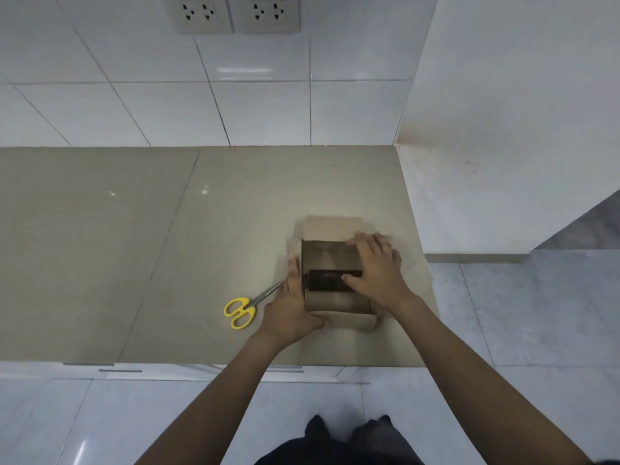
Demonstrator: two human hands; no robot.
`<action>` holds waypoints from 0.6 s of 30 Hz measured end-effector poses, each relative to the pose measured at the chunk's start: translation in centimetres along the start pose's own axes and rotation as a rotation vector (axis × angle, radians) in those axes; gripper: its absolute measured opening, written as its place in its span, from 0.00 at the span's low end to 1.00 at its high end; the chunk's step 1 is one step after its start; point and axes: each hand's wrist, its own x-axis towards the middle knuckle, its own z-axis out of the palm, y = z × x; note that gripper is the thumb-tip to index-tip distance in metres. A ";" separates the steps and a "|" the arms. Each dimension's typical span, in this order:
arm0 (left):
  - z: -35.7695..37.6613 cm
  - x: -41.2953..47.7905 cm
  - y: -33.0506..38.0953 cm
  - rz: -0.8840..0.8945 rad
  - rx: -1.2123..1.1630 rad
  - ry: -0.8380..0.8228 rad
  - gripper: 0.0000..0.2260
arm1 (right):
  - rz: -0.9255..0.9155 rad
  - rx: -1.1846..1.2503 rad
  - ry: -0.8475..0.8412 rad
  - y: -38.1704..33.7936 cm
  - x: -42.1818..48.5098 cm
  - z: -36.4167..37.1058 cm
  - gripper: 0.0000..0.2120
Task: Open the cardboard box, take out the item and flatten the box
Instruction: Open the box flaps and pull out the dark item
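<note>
Beige countertop (134, 246) carries an open cardboard box (339, 297) with a dark item (330, 280) inside. Left hand (290, 307), fingers together, presses flat against the box's left wall beside yellow scissors (243, 310). Right hand (375, 270), fingers spread, reaches over the box's right rim, thumb touching the item.

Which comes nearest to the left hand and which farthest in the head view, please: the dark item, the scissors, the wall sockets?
1. Dark item, inside the box beside the left hand.
2. Scissors, on the counter to its left.
3. Wall sockets, high on the tiled wall.
</note>
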 end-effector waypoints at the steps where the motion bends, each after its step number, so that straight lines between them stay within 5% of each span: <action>1: 0.1 0.3 0.1 -0.001 0.001 0.006 0.59 | -0.006 -0.048 -0.018 0.1 0.0 0.1 0.29; 7: 0.2 1.5 0.6 -0.010 0.010 0.000 0.59 | -0.004 -0.284 -0.095 0.3 -0.3 0.8 0.18; 18: 1.8 -1.9 0.3 -0.011 0.095 0.203 0.49 | -0.004 0.081 0.256 -3.1 -7.3 -0.4 0.19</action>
